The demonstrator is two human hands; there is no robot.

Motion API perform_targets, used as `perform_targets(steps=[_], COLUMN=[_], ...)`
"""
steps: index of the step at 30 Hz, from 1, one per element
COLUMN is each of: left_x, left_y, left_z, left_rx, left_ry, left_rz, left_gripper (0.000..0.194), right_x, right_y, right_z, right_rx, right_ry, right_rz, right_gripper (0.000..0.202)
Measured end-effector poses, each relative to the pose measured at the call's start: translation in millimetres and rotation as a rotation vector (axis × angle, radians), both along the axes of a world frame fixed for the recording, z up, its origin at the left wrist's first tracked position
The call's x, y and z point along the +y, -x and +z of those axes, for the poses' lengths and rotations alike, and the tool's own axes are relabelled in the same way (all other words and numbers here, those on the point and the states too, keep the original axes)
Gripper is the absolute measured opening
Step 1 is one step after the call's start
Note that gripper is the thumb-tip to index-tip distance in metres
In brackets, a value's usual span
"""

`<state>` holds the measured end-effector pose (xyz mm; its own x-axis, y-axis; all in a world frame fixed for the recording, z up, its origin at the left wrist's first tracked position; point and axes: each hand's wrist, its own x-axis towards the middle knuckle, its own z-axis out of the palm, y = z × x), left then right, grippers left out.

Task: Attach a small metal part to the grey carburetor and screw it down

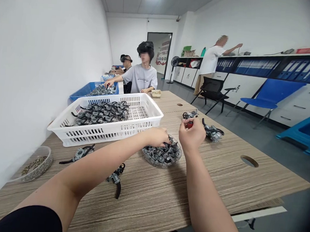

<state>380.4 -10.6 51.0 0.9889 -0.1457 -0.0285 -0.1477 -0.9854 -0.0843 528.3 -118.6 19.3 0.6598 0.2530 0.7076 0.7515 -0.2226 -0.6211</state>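
My left hand (158,137) reaches into a round clear bowl (159,164) of small grey metal parts (161,154). Its fingers are bent and closed, their tips among the parts; what they pinch is hidden. To the right of the bowl, my right hand (193,134) is raised and closed around a small red object (189,125), mostly covered by the fingers. Just beyond that hand lies a carburetor (189,114), and another carburetor (214,133) with black hoses is at its right. On my left are a carburetor (80,154) and one partly behind my forearm (115,178).
A white basket (111,131) of carburetors stands behind the bowl. A clear tub (38,164) of small brass-coloured pieces sits at left. Across the table, a co-worker (144,74) reaches into a blue crate (83,91). The wooden table (227,177) has a round hole (249,161) at right.
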Motion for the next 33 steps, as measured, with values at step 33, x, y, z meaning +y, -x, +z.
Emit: perform_targets(steps=[33], left_x=[-25.6], left_y=[306.2], left_z=[-69.0], left_rx=[-0.912], left_ry=[0.511], left_rz=[0.424], left_gripper=[0.023], right_x=[7.7], right_y=[175.8], right_z=[23.3], right_rx=[-0.328], right_ry=[0.268], right_rz=[1.292], right_gripper=[0.017])
